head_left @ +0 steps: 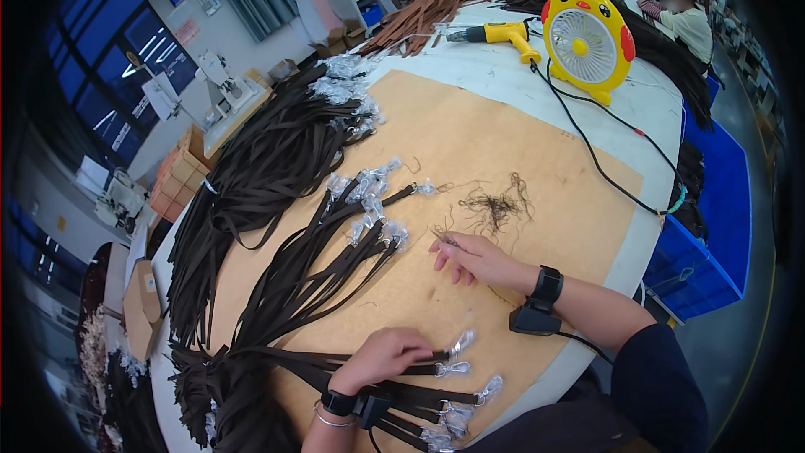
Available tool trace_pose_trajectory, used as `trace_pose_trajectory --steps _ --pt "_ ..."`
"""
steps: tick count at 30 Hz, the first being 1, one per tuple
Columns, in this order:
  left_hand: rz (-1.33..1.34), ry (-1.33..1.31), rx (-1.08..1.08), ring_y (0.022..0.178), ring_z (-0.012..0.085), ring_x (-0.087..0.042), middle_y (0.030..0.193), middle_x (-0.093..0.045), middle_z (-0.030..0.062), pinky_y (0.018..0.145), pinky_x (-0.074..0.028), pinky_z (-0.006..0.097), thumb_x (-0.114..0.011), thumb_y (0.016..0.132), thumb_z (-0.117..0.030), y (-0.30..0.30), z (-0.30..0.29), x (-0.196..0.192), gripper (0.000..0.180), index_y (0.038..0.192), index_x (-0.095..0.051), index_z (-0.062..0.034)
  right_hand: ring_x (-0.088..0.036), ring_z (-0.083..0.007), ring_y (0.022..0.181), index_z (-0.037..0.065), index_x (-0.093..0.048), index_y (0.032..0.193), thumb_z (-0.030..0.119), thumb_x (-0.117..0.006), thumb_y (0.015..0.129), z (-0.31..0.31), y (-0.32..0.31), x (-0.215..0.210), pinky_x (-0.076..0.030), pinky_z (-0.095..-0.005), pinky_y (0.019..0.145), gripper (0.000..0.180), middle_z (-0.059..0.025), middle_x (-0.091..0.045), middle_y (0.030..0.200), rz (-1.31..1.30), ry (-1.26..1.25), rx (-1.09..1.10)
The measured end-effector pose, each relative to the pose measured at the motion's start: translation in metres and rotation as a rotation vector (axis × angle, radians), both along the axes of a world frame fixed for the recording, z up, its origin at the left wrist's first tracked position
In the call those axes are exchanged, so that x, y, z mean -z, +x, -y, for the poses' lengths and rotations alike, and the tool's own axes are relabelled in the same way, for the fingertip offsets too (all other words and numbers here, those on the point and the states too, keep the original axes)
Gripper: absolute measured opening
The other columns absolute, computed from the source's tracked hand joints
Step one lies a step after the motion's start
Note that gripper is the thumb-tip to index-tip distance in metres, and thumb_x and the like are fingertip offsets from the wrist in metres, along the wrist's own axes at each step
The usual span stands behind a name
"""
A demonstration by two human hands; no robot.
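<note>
My left hand (387,359) is closed over a black strap (428,369), fingers bent and pressed together near its end. Metal snap hooks in clear plastic (454,368) tip this strap and several others fanned out beside it. Over the brown paper, my right hand (480,262) grips a small pointed metal tool (449,240), mostly hidden by the fingers. Just beyond it lies a tangle of dark thread ends (497,207). Further bundles of black straps (260,176) stretch along the left of the table, their plastic-wrapped hooks (369,193) facing inward.
A yellow heat gun (505,33) and a yellow chick-shaped fan (587,42) stand at the back, with a black cable (599,164) running down the right. Brown straps (432,8) lie beyond. A blue bin (713,226) borders the table's right; another person (689,21) sits far right.
</note>
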State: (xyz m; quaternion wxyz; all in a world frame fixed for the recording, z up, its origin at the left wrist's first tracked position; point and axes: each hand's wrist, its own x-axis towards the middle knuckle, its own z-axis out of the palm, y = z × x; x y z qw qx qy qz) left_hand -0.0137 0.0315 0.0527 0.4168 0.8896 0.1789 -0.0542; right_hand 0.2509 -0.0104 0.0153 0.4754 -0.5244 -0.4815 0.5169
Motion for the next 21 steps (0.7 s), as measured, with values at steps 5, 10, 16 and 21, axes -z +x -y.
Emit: trace_pose_trajectory --steps 5,10,16,21 --pt "0.158 0.323 -0.342 0.087 0.0295 -0.065 0.097 -0.067 0.0100 0.077 -0.052 0.039 -0.072 0.086 -0.025 0.012 -0.017 -0.025 0.023 0.097 -0.072 -0.0062 -0.064 -0.0133 0.063 0.006 -0.056 0.120 0.031 -0.039 0.107 0.003 -0.009 0.005 -0.051 -0.0288 0.058 0.033 -0.0049 -0.068 0.092 0.283 0.102 -0.221" --pt "0.229 0.873 -0.550 0.085 0.0285 -0.064 0.089 -0.064 0.0090 0.074 -0.051 0.042 -0.072 0.084 -0.019 0.029 -0.068 0.019 0.018 0.097 -0.070 -0.0059 -0.064 -0.0156 0.060 0.006 -0.057 0.116 0.032 -0.041 0.106 0.006 -0.014 0.004 -0.052 -0.0310 0.059 0.033 -0.0055 -0.068 0.085 0.294 0.108 -0.229" --pt "0.331 0.744 -0.663 0.085 0.0297 -0.063 0.090 -0.064 0.0087 0.072 -0.050 0.039 -0.073 0.081 -0.009 0.033 -0.059 0.011 0.013 0.094 -0.072 -0.0061 -0.065 -0.0200 0.066 0.007 -0.060 0.116 0.032 -0.044 0.105 0.005 0.000 0.000 -0.051 -0.0329 0.063 0.032 -0.0074 -0.068 0.084 0.339 0.081 -0.085" --pt "0.318 0.801 -0.383 0.080 0.0299 -0.062 0.087 -0.063 0.0090 0.069 -0.050 0.038 -0.074 0.080 -0.006 0.028 -0.010 0.010 0.016 0.096 -0.073 -0.0042 -0.067 -0.0291 0.078 0.007 -0.062 0.116 0.032 -0.049 0.102 0.003 0.002 -0.001 -0.051 -0.0379 0.069 0.032 -0.0121 -0.069 0.087 0.515 0.234 0.098"
